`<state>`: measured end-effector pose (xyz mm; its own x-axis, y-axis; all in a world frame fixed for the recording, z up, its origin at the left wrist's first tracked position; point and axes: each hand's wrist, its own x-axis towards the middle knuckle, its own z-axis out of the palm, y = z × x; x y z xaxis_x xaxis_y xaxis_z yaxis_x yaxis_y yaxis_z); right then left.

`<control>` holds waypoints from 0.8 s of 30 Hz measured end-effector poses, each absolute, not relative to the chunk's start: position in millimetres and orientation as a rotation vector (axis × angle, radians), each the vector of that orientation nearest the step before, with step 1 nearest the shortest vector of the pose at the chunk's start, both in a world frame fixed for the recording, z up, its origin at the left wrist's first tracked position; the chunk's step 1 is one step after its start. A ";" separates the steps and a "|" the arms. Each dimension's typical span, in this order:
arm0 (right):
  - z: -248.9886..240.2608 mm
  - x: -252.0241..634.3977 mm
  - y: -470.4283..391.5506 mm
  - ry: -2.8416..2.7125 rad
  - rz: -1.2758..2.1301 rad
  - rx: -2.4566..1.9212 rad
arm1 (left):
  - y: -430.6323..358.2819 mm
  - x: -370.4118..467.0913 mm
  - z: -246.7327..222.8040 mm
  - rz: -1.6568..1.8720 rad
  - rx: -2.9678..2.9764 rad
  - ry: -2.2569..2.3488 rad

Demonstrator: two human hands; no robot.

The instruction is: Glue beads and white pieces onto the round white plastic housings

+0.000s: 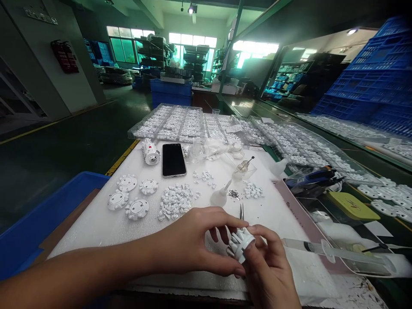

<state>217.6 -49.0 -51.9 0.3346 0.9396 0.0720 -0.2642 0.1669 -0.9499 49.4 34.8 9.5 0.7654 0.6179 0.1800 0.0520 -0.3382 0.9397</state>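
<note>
Both hands meet on a small round white plastic part (240, 243) with knobbly pieces around its side, held tilted above the near edge of the foam-topped table. My right hand (272, 262) grips its rim between thumb and fingers. From the left, my left hand (206, 240) curls around it, index finger on top and thumb below. Metal tweezers (242, 211) point away just beyond the fingers; their lower end is hidden. Past the hands lie a pile of small white pieces (175, 201), a white squeeze bottle (219, 196) and tiny dark metal bits (234, 194).
Several round white parts (137, 208) sit at left, near a white cylindrical assembly (150, 151) and a phone (174, 159). Filled clear trays (174, 122) line the back. On the right are a large syringe (350, 253), a yellow box (353, 205) and pens.
</note>
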 end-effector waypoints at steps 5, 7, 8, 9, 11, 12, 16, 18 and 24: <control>-35.5 217.2 -41.9 -0.795 1.253 -0.839 | 36.8 49.4 8.3 0.601 1.843 0.521; -32.4 217.8 -40.8 -0.782 1.293 -0.830 | 37.7 48.9 7.9 0.583 1.818 0.512; -31.6 218.4 -40.8 -0.774 1.302 -0.836 | 38.0 48.6 7.6 0.569 1.799 0.506; -31.4 219.0 -41.0 -0.762 1.307 -0.851 | 38.2 48.4 7.2 0.555 1.779 0.499; -32.4 220.0 -41.5 -0.740 1.308 -0.873 | 38.5 48.0 6.8 0.534 1.748 0.487; -33.9 220.3 -41.7 -0.736 1.303 -0.882 | 38.5 47.8 6.8 0.527 1.738 0.487; -44.8 219.4 -43.5 -0.815 1.108 -1.002 | 39.2 47.3 8.8 0.525 1.711 0.497; -50.1 217.5 -46.1 -0.904 0.854 -1.109 | 39.8 46.7 10.2 0.525 1.714 0.504; -49.5 208.6 -53.5 -1.228 0.356 -1.151 | 41.2 44.7 10.2 0.550 1.746 0.473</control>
<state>208.6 -53.5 -49.5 0.3656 0.7534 0.5465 0.3440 0.4362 -0.8315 44.7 41.2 10.2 0.8063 0.5800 0.1160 0.0274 -0.2325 0.9722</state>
